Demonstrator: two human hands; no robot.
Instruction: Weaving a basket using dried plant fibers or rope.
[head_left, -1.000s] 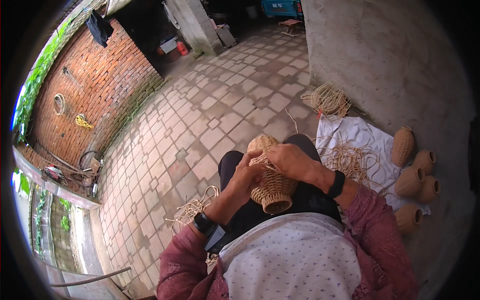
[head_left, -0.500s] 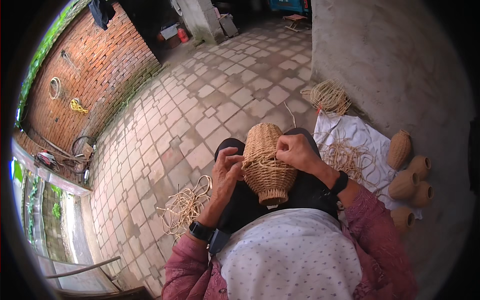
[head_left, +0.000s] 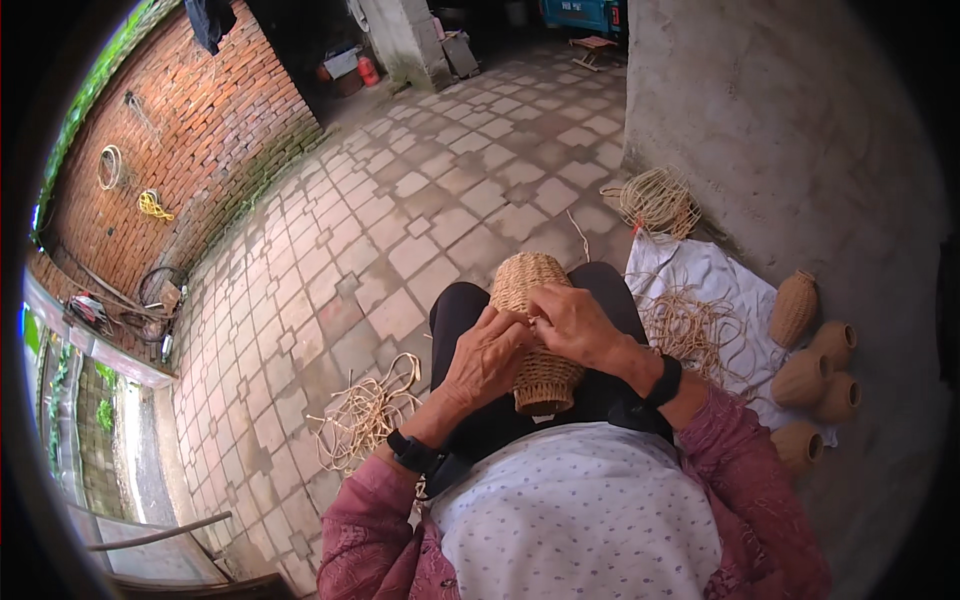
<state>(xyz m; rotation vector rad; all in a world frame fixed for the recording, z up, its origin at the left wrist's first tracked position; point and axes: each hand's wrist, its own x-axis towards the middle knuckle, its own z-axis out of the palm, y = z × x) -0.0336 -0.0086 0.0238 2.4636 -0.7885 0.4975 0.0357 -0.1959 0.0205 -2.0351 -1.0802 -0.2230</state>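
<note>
A tan woven straw vase (head_left: 545, 388) lies on my lap between my dark-trousered thighs, its narrow neck toward me. My left hand (head_left: 490, 355) is closed over its left side, fingers bent. From the right, my right hand (head_left: 578, 325) pinches at the vase's upper middle. The fingertips of both hands meet there, covering much of the weave. Whether they grip a single strand at that spot is too small to make out.
Loose straw cords (head_left: 370, 415) lie on the paving at my left. At my right a white cloth (head_left: 745, 300) bears more tangled cords (head_left: 690, 325), with several finished vases (head_left: 795, 310) beside it. A coiled bundle (head_left: 658, 203) rests against the grey wall (head_left: 760, 120).
My left hand has moved right and inward from the vase's left edge, over its middle. My right hand has shifted slightly left, so the fingertips now meet.
</note>
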